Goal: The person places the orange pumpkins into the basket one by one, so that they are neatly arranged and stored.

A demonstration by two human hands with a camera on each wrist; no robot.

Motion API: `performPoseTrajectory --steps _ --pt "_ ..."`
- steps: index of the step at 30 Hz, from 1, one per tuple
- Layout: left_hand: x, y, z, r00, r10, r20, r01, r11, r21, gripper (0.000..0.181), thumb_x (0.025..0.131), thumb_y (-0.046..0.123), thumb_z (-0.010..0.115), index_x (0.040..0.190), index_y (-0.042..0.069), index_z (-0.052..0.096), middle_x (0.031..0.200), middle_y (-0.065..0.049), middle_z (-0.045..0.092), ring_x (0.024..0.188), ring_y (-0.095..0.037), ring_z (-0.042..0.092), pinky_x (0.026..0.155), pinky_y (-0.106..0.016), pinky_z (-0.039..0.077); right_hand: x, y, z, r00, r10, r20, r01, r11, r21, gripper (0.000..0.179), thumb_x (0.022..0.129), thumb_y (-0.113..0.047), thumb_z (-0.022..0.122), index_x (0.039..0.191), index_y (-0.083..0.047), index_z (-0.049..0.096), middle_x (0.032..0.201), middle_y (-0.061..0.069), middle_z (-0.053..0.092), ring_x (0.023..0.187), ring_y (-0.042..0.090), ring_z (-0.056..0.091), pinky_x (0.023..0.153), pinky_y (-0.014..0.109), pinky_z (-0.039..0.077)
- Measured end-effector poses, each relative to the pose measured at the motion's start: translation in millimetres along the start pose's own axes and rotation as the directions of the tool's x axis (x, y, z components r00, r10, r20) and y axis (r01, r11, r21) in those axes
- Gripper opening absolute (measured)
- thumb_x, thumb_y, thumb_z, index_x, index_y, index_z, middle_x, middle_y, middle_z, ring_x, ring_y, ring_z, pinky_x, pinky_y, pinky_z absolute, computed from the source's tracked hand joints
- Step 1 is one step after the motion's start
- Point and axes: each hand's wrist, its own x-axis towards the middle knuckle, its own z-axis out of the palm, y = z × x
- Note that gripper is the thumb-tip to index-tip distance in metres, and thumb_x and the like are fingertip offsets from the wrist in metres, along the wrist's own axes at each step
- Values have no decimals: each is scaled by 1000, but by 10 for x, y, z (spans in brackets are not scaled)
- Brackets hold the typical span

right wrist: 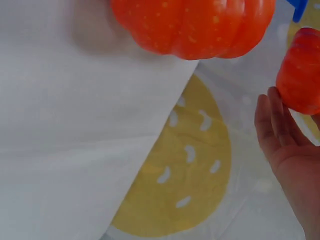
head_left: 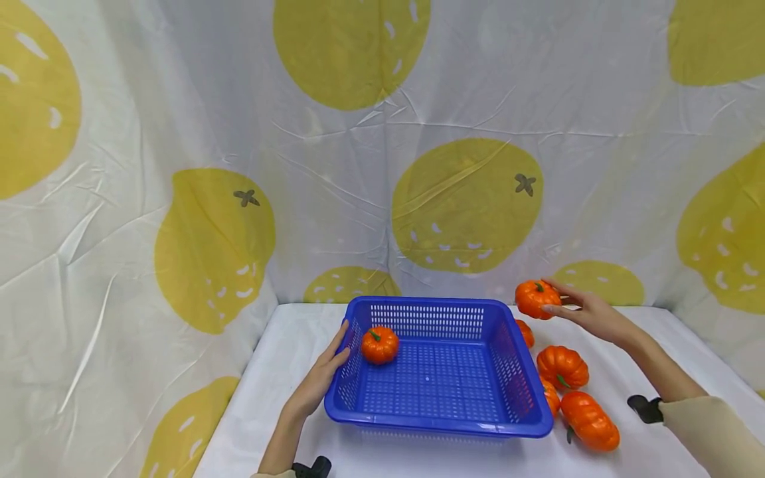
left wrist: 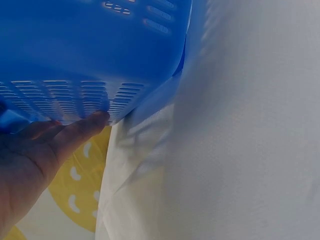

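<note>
A blue plastic basket (head_left: 427, 422) with slotted walls stands on the white-covered table. One small orange pumpkin (head_left: 380, 345) lies inside it, near the left wall. My left hand (head_left: 319, 378) rests against the basket's left side with fingers extended; in the left wrist view the left hand (left wrist: 55, 150) touches the slotted wall. My right hand (head_left: 588, 313) pinches another orange pumpkin (head_left: 532, 300) between thumb and fingers, raised above the table beyond the basket's back right corner. The right wrist view catches this held pumpkin (right wrist: 302, 75) at its right edge.
Right of the basket lie more pumpkins: a ribbed one (head_left: 562, 367), a longer one (head_left: 590, 421), and two partly hidden by the basket wall, one farther back (head_left: 526, 333) and one nearer (head_left: 550, 398). A lemon-print curtain (head_left: 335, 212) hangs behind the table.
</note>
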Motion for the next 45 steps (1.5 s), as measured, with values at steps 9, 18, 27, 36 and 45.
performPoseTrajectory --steps 9,18,27,36,45 --pt "-9 6 6 1000 1 -2 -1 1000 6 60 112 29 37 168 22 15 176 -9 8 163 -37 2 129 -63 1 153 -299 63 999 5 32 -5 1000 0 70 102 -28 65 162 -9 34 145 28 58 125 48 61 88 44 62" --pt "-6 21 9 1000 0 -4 0 1000 15 59 112 31 36 168 24 16 176 -10 9 162 -39 2 128 -65 0 349 -530 102 998 -18 64 16 999 38 70 103 -29 65 163 -13 34 141 24 62 127 45 61 92 47 60" --pt "-4 15 2 1000 -3 5 3 1000 8 60 112 31 37 168 24 15 176 -11 8 162 -40 2 128 -65 0 524 -774 231 991 -66 116 57 995 80 71 101 -29 67 161 -8 36 149 23 57 131 44 59 93 32 61" --pt "-27 16 6 1000 3 5 -3 1000 14 60 112 31 37 168 24 15 176 -13 8 162 -41 2 127 -66 0 809 -1069 475 961 -149 235 119 984 136 69 99 -30 71 160 -17 41 155 19 53 134 40 59 103 43 55" --pt "-24 19 4 1000 -11 9 11 1000 5 60 113 32 36 168 26 15 176 -10 8 162 -40 1 127 -66 0 1001 -1284 826 915 -232 329 169 963 209 70 96 -28 75 157 -14 45 144 13 65 131 30 63 108 42 52"
